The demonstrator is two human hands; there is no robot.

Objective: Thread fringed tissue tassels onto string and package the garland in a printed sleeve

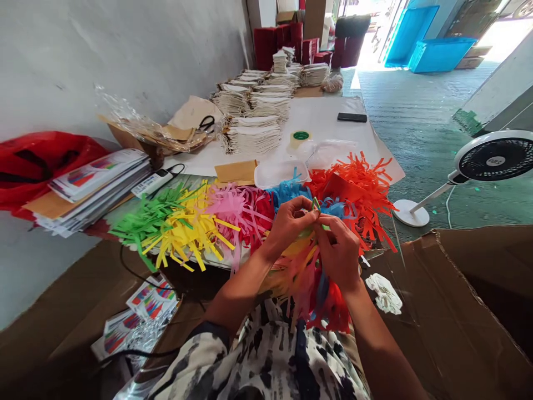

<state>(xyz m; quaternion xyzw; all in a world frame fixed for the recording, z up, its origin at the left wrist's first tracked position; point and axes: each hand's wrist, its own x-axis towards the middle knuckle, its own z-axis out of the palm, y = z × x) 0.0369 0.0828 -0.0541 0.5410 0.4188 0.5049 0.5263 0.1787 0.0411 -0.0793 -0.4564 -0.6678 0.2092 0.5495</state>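
Observation:
My left hand [289, 222] and my right hand [339, 253] meet above my lap, both pinched on a bundle of mixed-colour paper strips [312, 283] that hangs down between them. A thin green strip [317, 206] sticks up at my fingertips. On the table just beyond lie fringed paper piles: green [144, 219], yellow [187, 230], pink [239, 208], blue [287, 191] and orange-red [358, 186].
A clear plastic box [277, 173], a tape roll [300, 136], a black phone [352, 117] and stacks of pale paper bags [254, 133] sit farther back. Printed cards [94, 186] lie at left. A white fan [491, 161] stands on the floor right, above a cardboard box [462, 311].

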